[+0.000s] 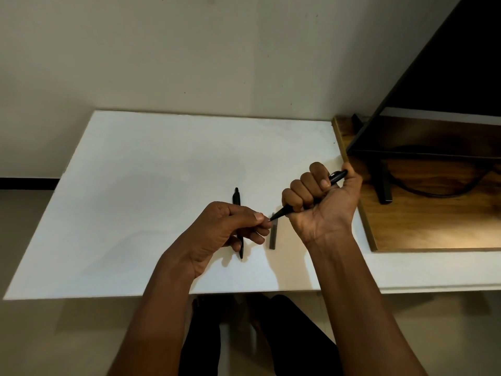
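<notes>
Right hand: gripping a black pen in a fist, above the bench.
Left hand: pinching the pen's thin tip.
Progress: appearing midway, with the tip being worked. A second pen and a grey piece are lying on the bench, apparently awaiting attention.

Held pen: black plastic, slightly glossy. 2nd pen, lying near the front edge of the table: the same black plastic. Table top: white, matt, smooth. Board at the table's right edge: brown wood grain, satin sheen.
</notes>
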Available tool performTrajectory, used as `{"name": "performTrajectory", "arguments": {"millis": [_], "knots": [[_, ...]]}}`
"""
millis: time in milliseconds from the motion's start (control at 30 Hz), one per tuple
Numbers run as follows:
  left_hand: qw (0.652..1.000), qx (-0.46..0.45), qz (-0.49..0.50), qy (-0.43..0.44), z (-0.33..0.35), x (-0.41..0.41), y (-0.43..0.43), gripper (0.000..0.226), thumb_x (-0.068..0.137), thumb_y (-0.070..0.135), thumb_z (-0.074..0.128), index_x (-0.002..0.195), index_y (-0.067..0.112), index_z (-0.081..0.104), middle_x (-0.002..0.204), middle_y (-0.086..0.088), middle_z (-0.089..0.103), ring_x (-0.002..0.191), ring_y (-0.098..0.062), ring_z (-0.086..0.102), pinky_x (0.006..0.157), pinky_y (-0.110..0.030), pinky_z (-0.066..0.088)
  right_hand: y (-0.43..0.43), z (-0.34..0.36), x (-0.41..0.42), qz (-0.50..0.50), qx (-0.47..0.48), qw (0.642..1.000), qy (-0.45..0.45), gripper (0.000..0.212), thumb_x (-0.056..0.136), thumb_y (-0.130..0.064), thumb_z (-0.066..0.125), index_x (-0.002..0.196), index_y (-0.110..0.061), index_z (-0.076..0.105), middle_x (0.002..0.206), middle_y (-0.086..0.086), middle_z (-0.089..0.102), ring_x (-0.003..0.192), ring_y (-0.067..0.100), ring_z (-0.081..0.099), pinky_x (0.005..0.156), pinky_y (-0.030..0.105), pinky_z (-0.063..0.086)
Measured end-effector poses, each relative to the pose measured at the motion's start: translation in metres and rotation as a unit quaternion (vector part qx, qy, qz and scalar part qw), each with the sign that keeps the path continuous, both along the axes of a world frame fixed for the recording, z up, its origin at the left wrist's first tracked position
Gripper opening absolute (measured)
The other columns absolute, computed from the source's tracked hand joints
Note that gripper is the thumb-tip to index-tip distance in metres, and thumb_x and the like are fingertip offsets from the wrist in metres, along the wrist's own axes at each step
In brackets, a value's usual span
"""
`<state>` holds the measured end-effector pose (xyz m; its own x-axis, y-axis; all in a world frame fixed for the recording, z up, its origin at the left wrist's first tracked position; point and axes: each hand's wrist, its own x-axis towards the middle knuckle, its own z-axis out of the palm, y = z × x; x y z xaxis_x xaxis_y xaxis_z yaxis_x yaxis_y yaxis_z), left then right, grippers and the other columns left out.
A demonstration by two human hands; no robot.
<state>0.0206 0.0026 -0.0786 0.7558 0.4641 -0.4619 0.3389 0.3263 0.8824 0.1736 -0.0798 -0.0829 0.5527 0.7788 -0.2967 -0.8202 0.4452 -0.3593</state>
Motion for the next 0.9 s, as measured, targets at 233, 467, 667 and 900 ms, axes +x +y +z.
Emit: {"name": "performTrajectory", "arguments": {"millis": [233, 467, 667, 900], "knots": [[1.000, 0.002, -0.003, 0.000, 0.0004, 0.0004, -0.0004, 0.024, 0.094, 0.015, 0.059, 0.083, 0.012, 0.079, 0.081, -0.004, 0.079, 0.071, -0.011, 0.072, 0.052, -0.019, 0.044, 0.0001, -0.0011, -0.0002, 0.002, -0.002, 1.000, 0.000, 0.058, 0.091, -0.058, 0.032, 0.051, -0.017, 0.033, 0.040, -0.006, 0.019, 0.041, 0.011, 0.007, 0.042, 0.020, 0.012], [1.000, 0.002, -0.008, -0.011, -0.0009, -0.0022, 0.0005, 0.021, 0.092, 0.016, 0.061, 0.085, 0.014, 0.080, 0.082, -0.005, 0.078, 0.074, -0.011, 0.073, 0.053, -0.019, 0.044, -0.0003, -0.0030, 0.0012, 0.011, 0.018, 1.000, 0.019, 0.058, 0.092, -0.059, 0.032, 0.052, -0.017, 0.034, 0.038, -0.005, 0.023, 0.042, 0.010, 0.007, 0.042, 0.021, 0.012], [0.999, 0.006, -0.021, -0.035, -0.0011, -0.0035, -0.0002, 0.023, 0.076, 0.029, 0.071, 0.090, 0.014, 0.080, 0.084, -0.003, 0.078, 0.075, -0.010, 0.072, 0.055, -0.020, 0.043, -0.0019, -0.0066, 0.0026, 0.011, 0.038, 0.998, 0.057, 0.061, 0.094, -0.061, 0.031, 0.054, -0.016, 0.035, 0.044, -0.005, 0.016, 0.043, 0.010, 0.008, 0.040, 0.022, 0.014], [0.998, 0.027, -0.018, -0.052, -0.0033, -0.0019, -0.0008, 0.018, 0.067, 0.031, 0.075, 0.082, 0.022, 0.080, 0.086, -0.003, 0.079, 0.074, -0.013, 0.074, 0.052, -0.017, 0.045, -0.0015, -0.0047, 0.0025, 0.012, 0.053, 0.997, 0.063, 0.061, 0.095, -0.060, 0.031, 0.052, -0.016, 0.036, 0.048, -0.006, 0.013, 0.042, 0.010, 0.009, 0.040, 0.023, 0.014]]}}
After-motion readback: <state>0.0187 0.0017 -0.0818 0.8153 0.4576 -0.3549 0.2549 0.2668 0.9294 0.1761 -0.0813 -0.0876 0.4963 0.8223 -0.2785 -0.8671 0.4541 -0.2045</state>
